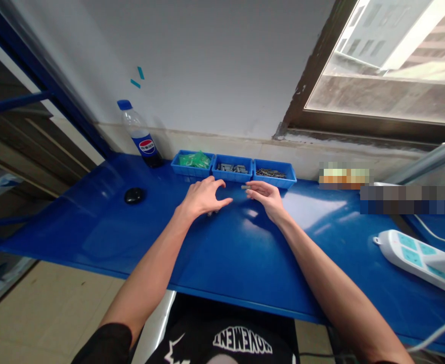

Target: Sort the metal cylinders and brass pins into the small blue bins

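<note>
My right hand (268, 198) pinches a small grey cylindrical piece (245, 187) between thumb and fingertips, just in front of the bins. To its left, my left hand (203, 196) is curved with thumb and forefinger wide apart, nothing visible between them. Small shiny bits (213, 213) show beneath that hand, partly hidden by it. Three blue bins stand in a row behind the hands. Green plastic packets (195, 160) fill the left bin (192, 171), short grey metal pieces (230, 168) lie in the middle bin (232, 176), and thin metal pins or screws (271, 173) in the right bin (275, 182).
The blue table (230, 258) meets a wall. A cola bottle (143, 139) stands at the back left, near a round black object (134, 195). On the right lie a white power strip (415, 255) with a plug and cable, and blurred items (346, 178).
</note>
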A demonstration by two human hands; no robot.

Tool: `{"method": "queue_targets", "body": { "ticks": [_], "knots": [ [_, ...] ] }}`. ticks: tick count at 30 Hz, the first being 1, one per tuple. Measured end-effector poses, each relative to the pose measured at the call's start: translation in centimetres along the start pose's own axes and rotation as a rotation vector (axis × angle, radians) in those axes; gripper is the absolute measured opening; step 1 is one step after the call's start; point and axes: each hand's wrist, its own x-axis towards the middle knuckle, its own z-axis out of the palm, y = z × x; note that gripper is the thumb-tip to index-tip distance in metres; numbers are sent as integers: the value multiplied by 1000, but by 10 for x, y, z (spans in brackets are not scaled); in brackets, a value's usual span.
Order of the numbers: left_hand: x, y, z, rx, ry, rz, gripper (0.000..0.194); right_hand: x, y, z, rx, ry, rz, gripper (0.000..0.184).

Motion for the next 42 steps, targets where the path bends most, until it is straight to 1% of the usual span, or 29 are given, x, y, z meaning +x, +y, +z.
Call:
{"method": "queue_targets", "body": {
  "ticks": [2,4,6,9,11,14,17,20,22,25,27,29,31,34,37,42],
  "knots": [
    [-4,-2,-7,63,-85,-31,64,-1,-2,0,64,-9,-27,53],
    [-6,-4,-8,85,-168,-34,65,-1,-2,0,97,-35,-50,68],
    [-6,-5,-4,63,-230,-3,56,-1,-1,0,100,-43,-67,72],
    [-3,-3,4,-8,-266,60,39,0,3,-1,90,-38,-68,65],
    [-1,2,9,-23,-252,76,31,1,6,-2,77,-32,-60,60],
    [1,12,15,6,-189,89,23,1,7,-3,62,-33,-49,52],
    [3,18,20,6,-121,133,23,1,5,-3,59,-30,-35,48],
    [7,16,26,-52,-60,142,26,0,4,-3,61,-20,-20,46],
    [9,13,31,-145,-3,141,30,1,3,-3,72,-17,-13,43],
    [13,11,36,-371,113,135,32,2,3,-2,83,0,-3,39],
    [14,12,38,-532,199,117,30,2,3,-1,67,9,4,35],
    [14,15,39,-678,254,100,25,2,3,-1,27,-13,7,31],
    [14,19,39,-806,254,75,20,1,3,-1,-15,-66,12,30],
    [13,21,39,-912,185,29,22,0,2,0,-46,-121,33,32],
    [13,21,39,-929,132,22,25,-1,1,1,-59,-116,55,35],
    [13,20,40,-942,86,75,25,-1,-2,2,-56,-110,54,41]
  ]
}}
